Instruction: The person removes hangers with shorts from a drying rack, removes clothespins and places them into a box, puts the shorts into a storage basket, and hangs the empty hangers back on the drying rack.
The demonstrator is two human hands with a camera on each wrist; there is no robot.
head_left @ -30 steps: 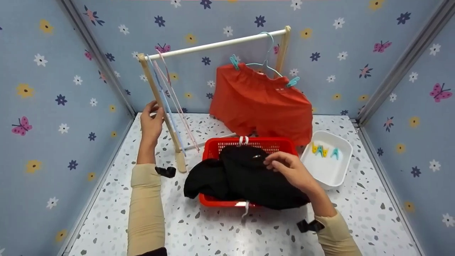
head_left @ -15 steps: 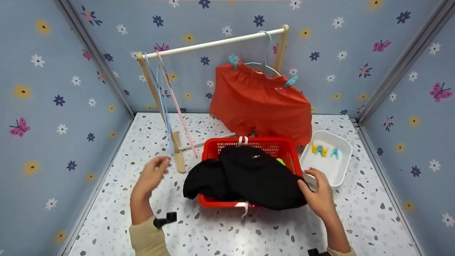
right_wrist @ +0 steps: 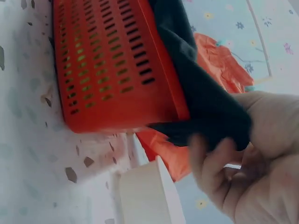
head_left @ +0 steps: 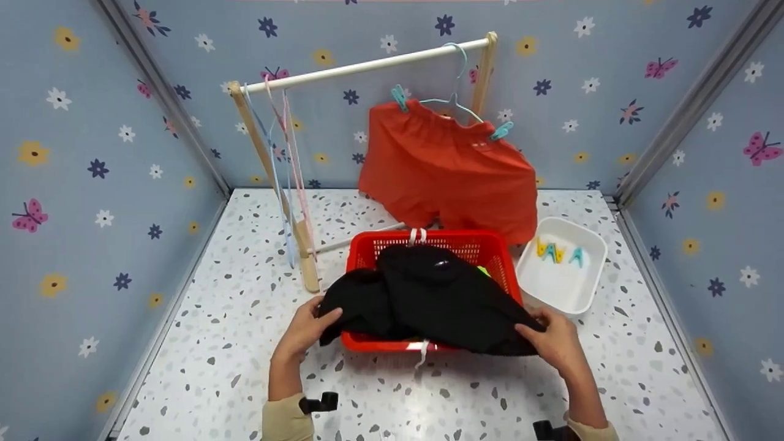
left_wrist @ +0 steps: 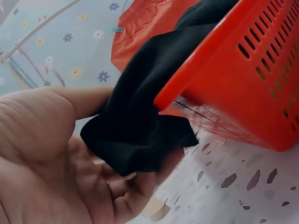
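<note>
While the black garment [head_left: 453, 312] lies bunched across the red basket [head_left: 373, 345], overhanging its rim, both hands have hold of its ends. Taking the basket as the middle of the dial in the head view, the left hand [head_left: 303, 327] sits at eight o'clock, thumb over the cloth and fingers under it, pinching the edge. At four o'clock the right hand [head_left: 557, 340] grips a corner that reaches past the rim, thumb above and curled fingers below (both wrist views show cloth caught between thumb and fingers). A bit of neon-green material [head_left: 483, 270] peeks out beside the garment at one o'clock. Toward two o'clock stands a white tray [head_left: 548, 291] with yellow and teal pegs [head_left: 577, 257] in it. Up at twelve, orange-red shorts [head_left: 447, 171] hang, pegged at both waist corners, from a light-blue hanger [head_left: 454, 98] on the white rail [head_left: 367, 66]; blue and pink hangers [head_left: 278, 116] dangle at ten.
</note>
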